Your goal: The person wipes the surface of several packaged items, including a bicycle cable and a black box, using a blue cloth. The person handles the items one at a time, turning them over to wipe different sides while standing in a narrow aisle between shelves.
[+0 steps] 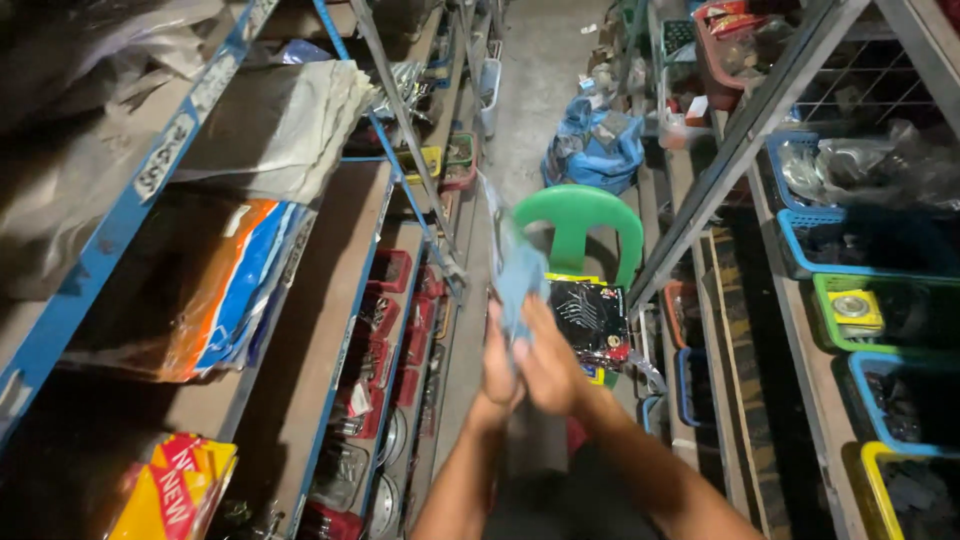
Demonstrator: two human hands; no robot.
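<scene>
Both hands are up together mid-aisle, left hand (497, 368) and right hand (548, 362) each with the grip closed on a bluish plastic bag (516, 272) that sticks up above the fingers. It's a bit blurry though. Just behind sits a green plastic chair (580, 222) with a black packet of tools (590, 318) on it, shelves (330, 300) on either side.

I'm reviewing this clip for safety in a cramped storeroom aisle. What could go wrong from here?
Both hands, left hand and right hand, are busy with the blue cloth, so neither is free to steady against a stumble. The green chair loaded with a pack blocks the aisle ahead, a likely trip point. The lifted cloth might snag the shelf brace.
</scene>
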